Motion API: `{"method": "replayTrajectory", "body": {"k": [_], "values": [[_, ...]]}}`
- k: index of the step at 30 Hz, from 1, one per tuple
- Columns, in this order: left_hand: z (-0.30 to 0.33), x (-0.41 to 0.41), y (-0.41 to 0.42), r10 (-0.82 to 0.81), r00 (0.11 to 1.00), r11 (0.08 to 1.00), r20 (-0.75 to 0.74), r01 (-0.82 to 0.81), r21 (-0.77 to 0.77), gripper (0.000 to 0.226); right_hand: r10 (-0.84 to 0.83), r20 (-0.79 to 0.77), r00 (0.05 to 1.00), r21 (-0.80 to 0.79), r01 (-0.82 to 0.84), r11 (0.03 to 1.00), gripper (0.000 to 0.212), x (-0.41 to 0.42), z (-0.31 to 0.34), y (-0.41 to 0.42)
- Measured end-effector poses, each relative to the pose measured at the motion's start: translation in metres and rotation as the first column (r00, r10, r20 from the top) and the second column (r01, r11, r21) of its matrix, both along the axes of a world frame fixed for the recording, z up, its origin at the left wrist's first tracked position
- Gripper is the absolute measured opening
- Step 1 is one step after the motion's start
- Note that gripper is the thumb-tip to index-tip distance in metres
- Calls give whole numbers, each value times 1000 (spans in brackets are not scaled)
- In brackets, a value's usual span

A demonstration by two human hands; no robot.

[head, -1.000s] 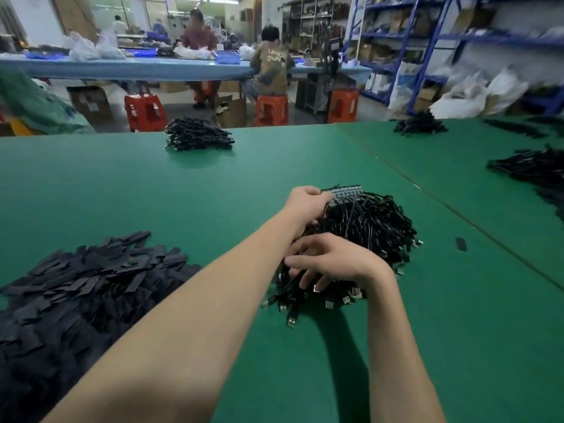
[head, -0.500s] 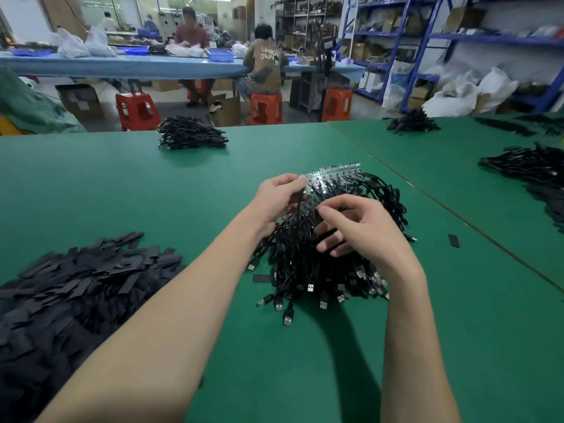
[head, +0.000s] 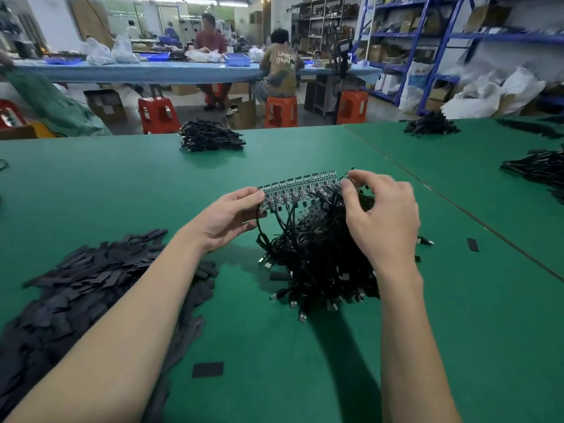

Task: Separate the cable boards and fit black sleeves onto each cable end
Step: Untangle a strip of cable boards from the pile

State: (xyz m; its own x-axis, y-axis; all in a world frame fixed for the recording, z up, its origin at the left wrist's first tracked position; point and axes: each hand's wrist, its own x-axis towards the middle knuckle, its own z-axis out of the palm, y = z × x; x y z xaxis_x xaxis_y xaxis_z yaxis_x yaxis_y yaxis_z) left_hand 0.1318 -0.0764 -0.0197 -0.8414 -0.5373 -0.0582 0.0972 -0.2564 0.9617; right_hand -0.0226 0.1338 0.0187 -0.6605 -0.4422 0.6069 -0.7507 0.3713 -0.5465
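- I am at a big green table [head: 91, 190] that fills most of what I see.
- On my left lies a wide heap of flat black sleeves [head: 76, 288]. It reaches to the near edge of my view.
- In the middle, right in front of me, sits a big tangled pile of thin black cables [head: 317, 257]. Their small metal plugs stick out at the near side.
- A long strip of little green boards joined in a row [head: 302, 187] is held up just above the far side of that pile. Black cables hang down from it into the pile.
- My left hand [head: 232, 218] holds the left end of the strip. The grip is clamped on it, thumb on top and fingers under.
- My right hand [head: 381, 209] holds the right end of the strip. Its thumb and first finger pinch the end board, and the other fingers curl over the cables.
- Three smaller cable heaps lie far off on the table, one at the far edge [head: 210, 137] and two to the right.
- One loose black sleeve [head: 207, 370] lies flat near me, between my arms.
- A smaller loose sleeve [head: 472, 244] lies to the right of the pile.
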Motion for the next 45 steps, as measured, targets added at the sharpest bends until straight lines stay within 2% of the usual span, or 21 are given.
{"method": "replayTrajectory", "body": {"k": [3,6,9,12,15,18,22,25,27,31,37,40,41,43,45], "values": [[-1,10,2,-46,999,999,8,46,19,24,84,78,993,81,-91,993,36,7,-2,-4],[0,23,2,-104,995,994,8,103,39,20,199,207,958,2,-204,979,35,13,3,-4],[5,43,2,-163,986,984,-36,165,70,40,337,252,907,-135,-312,940,28,26,18,2],[14,62,1,-108,988,988,-106,119,104,58,459,210,863,-246,-408,879,30,47,29,5],[21,78,0,-78,986,996,-145,81,20,71,543,189,818,-354,-459,815,34,65,34,4],[17,84,2,-44,992,998,-115,48,38,64,551,234,801,-362,-454,814,36,64,28,-2],[-10,79,5,-13,997,994,82,4,112,40,463,314,829,-313,-370,875,36,50,14,-12],[-36,80,5,-68,963,995,259,46,90,44,439,264,859,-250,-378,891,29,54,12,-16],[-50,82,8,-43,950,993,310,6,118,47,439,195,877,-238,-392,889,30,65,14,-18],[-66,82,18,-15,975,935,221,-64,349,37,502,171,848,-390,-410,824,31,76,21,-16],[-83,54,61,-163,987,835,-1,138,532,58,602,301,740,-585,-355,729,32,83,25,-16],[-84,31,87,-205,970,785,-131,243,569,54,642,297,707,-606,-379,699,33,92,23,-19],[-86,25,90,-227,968,714,-104,238,659,44,651,293,700,-600,-395,695,33,97,23,-22],[-88,14,97,-231,972,656,-50,193,729,29,653,286,701,-564,-428,706,34,105,25,-29],[-85,9,100,-76,996,739,54,20,674,28,640,275,717,-518,-450,727,36,112,28,-39]]}}
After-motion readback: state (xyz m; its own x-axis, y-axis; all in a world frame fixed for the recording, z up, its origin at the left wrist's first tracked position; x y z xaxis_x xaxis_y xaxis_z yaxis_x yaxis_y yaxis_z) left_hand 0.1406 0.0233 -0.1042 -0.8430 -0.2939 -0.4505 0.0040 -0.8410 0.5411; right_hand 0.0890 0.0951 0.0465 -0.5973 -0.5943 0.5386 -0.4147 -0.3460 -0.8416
